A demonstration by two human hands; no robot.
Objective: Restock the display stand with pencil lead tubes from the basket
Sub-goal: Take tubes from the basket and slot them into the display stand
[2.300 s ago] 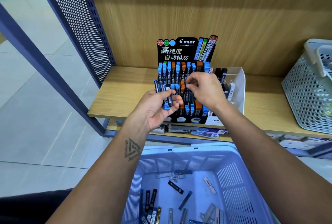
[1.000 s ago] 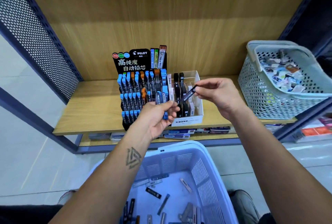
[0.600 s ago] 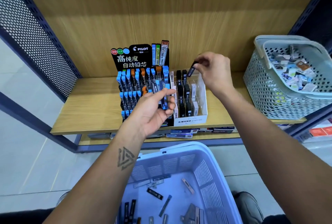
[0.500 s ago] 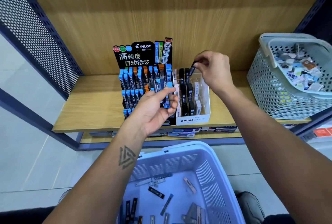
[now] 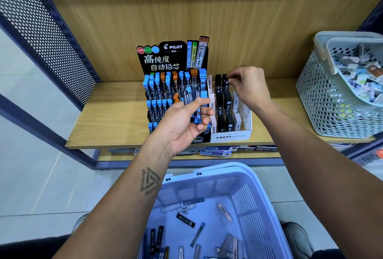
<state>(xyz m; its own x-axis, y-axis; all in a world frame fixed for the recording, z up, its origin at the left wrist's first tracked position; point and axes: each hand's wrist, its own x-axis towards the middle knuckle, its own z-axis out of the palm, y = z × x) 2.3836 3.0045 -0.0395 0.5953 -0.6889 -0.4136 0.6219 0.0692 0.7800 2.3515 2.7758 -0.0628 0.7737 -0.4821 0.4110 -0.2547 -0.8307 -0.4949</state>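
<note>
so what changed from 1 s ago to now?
The right hand carried its black tube from in front of the left hand up to the back row of the white MONO box, still pinching it. The left hand still holds its blue-capped tubes. The stand and baskets are unchanged.

Off to the right of where we're gripping there's a grey perforated basket [image 5: 323, 101] stuffed with mixed small packets. Flat packs [image 5: 217, 150] sit on the lower shelf [image 5: 116, 156] underneath, perforated metal panel [image 5: 41, 26] far left.
</note>
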